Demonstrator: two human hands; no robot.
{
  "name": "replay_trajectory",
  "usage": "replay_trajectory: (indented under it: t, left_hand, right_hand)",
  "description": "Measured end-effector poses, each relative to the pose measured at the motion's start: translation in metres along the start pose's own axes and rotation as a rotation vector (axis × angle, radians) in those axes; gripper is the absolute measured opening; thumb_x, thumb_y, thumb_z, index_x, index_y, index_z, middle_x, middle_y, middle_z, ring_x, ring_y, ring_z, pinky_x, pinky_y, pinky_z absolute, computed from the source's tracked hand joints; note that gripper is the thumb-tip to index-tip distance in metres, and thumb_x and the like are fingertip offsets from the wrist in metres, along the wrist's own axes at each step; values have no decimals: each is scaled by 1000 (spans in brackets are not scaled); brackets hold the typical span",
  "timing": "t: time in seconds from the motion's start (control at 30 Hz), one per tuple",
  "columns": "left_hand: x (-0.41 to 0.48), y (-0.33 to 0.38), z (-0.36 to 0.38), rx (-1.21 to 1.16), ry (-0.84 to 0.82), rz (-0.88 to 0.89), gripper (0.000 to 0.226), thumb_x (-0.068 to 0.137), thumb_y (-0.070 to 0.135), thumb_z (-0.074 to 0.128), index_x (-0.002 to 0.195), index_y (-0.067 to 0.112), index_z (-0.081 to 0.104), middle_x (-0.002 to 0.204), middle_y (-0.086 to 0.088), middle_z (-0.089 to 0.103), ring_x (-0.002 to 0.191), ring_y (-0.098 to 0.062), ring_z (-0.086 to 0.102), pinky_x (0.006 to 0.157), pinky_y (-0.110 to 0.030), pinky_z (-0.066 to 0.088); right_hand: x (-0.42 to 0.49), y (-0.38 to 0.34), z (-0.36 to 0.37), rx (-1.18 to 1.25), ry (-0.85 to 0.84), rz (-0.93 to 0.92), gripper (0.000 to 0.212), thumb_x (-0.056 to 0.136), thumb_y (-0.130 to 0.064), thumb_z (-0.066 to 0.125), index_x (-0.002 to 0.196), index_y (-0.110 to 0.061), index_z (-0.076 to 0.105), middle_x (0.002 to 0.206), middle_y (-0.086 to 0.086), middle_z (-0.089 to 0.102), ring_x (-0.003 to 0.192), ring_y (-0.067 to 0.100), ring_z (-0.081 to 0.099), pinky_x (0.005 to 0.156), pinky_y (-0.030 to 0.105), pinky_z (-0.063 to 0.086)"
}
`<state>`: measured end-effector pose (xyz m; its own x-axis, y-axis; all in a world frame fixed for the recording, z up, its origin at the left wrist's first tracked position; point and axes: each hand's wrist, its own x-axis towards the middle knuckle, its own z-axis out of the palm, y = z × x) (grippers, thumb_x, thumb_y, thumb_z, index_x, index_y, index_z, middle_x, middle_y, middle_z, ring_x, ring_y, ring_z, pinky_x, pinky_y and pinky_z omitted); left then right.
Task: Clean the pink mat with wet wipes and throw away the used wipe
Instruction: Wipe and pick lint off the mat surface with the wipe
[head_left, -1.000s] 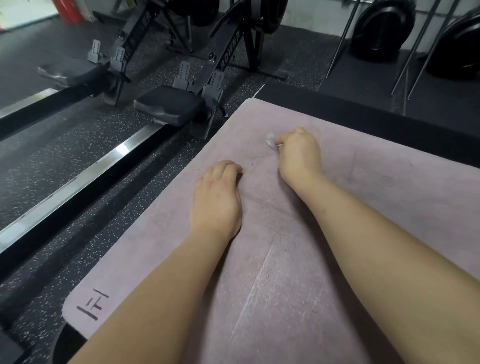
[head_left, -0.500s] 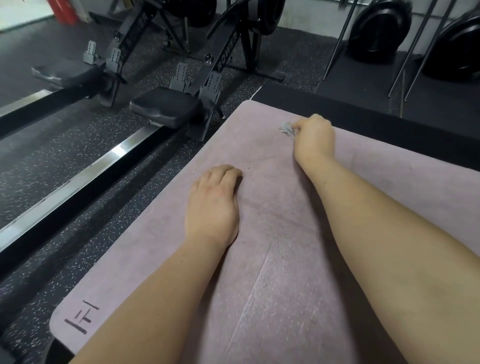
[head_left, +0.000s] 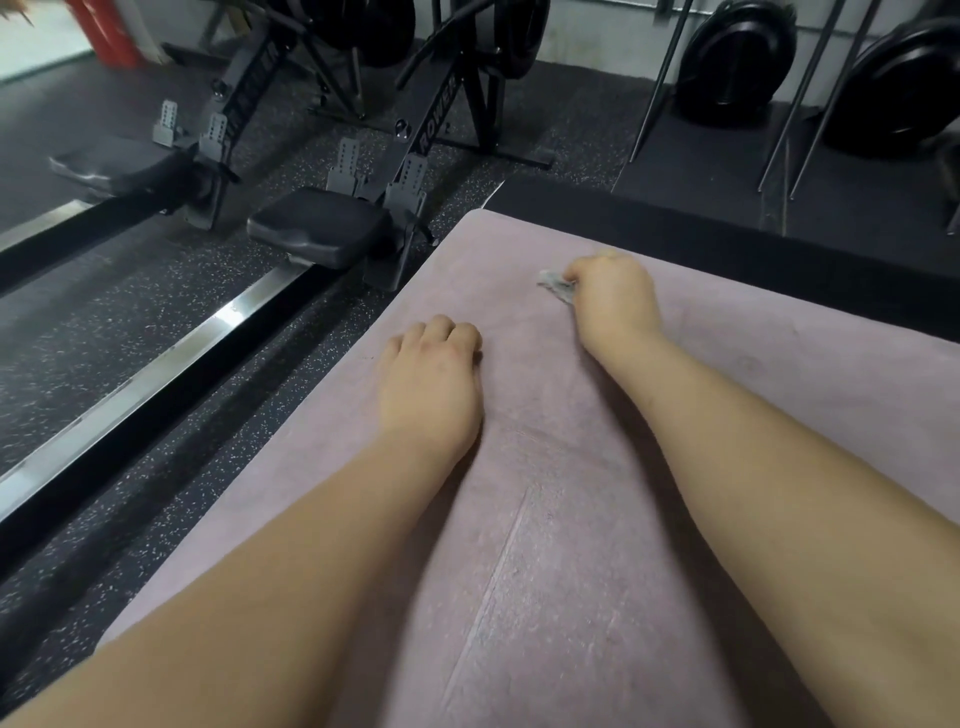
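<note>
The right hand (head_left: 615, 306) was curled into a tight grip round a crumpled, greyish wet wipe (head_left: 557, 287). The fingers were folded over it, and only a small wad stuck out on the hand's left side. That wad lay against the pink mat (head_left: 571, 519) near its far edge, with the hand low over the surface. Whether the thumb pressed on the wipe could not be told.

The left hand (head_left: 431, 384) rested on the mat nearer the person and closer to the left edge, well apart from the wipe. Its fingers were bent under at the knuckles, so its grip was closed on nothing, and the knuckles lay on the mat. Both bare forearms stretched forward over the mat.

The mat lay flat on a black speckled gym floor (head_left: 104, 291), and a faint straight crease ran along its length between the arms. A black mat (head_left: 675, 234) lay along its far edge. To the left stood a rowing machine, its padded seat (head_left: 319, 226) on a shiny metal rail (head_left: 171, 358), with a second rower behind it. Black weight plates (head_left: 737, 57) stood against the far wall.
</note>
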<state>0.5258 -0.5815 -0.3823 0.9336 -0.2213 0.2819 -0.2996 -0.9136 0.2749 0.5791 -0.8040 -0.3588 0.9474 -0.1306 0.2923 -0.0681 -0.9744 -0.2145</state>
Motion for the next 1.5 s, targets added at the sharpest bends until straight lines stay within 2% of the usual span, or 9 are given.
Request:
replay_trajectory:
  t: [0.13,0.23,0.4,0.57,0.6,0.67,1.0,1.3,1.5]
  left_hand:
    - [23,8,11,-82,-23,129,31,96,23,47,120,19,67,123,-4,64,114,-33,56,98,-47,45]
    - [22,6,18,-69,-15,158,38,93,25,40,123,20,64,127,-1,60,115,-30,53,96,-46,45]
    - [21,7,20,-72,-12,157,43,93,26,37,127,22,63,132,2,57,120,-27,51,99,-43,43]
    - [21,7,22,-77,-16,146,40,93,22,42,127,23,63,132,3,56,120,-26,50,99,-41,42]
    - [21,7,21,-74,-18,144,40,93,21,43,128,23,63,132,4,56,121,-25,50,99,-40,41]
    - [21,7,21,-70,-18,146,40,93,22,42,127,24,62,132,4,55,121,-25,50,99,-39,40]
    - [20,7,20,-48,-21,162,46,90,29,33,125,25,62,132,3,55,118,-26,50,96,-43,43]
    - [21,5,23,-66,3,168,41,92,24,40,126,23,63,131,4,55,120,-25,51,98,-39,41]
    - [21,4,24,-62,10,163,37,93,20,46,126,23,63,131,3,56,119,-25,50,98,-39,40]
  right_hand:
    - [-5,5,0,-38,63,81,24,92,-15,57,104,-23,77,101,7,52,97,29,44,65,36,37]
    - [-17,-6,6,19,54,32,25,96,-32,58,107,-18,75,106,8,51,108,32,47,75,41,48]
    - [7,24,8,91,34,-27,22,94,-14,63,108,-21,79,102,10,58,90,34,59,73,35,48]
    - [51,55,7,-74,77,263,29,83,2,52,104,-3,73,100,11,56,79,30,48,69,32,41]
    - [54,55,5,-50,93,312,28,79,5,48,89,-11,69,98,11,59,81,33,53,71,32,45]
    - [55,38,3,29,100,338,27,87,1,55,103,-5,75,103,15,68,95,37,65,81,34,54]
    - [27,-31,28,70,-55,-192,20,95,-12,55,104,-15,72,107,11,61,95,32,61,72,30,38]
    - [57,78,-4,-133,88,390,17,93,-2,57,101,0,72,111,20,59,101,41,62,80,39,50]
    - [48,7,11,20,-17,266,18,92,-10,63,106,-8,75,103,15,71,97,34,67,77,32,50]
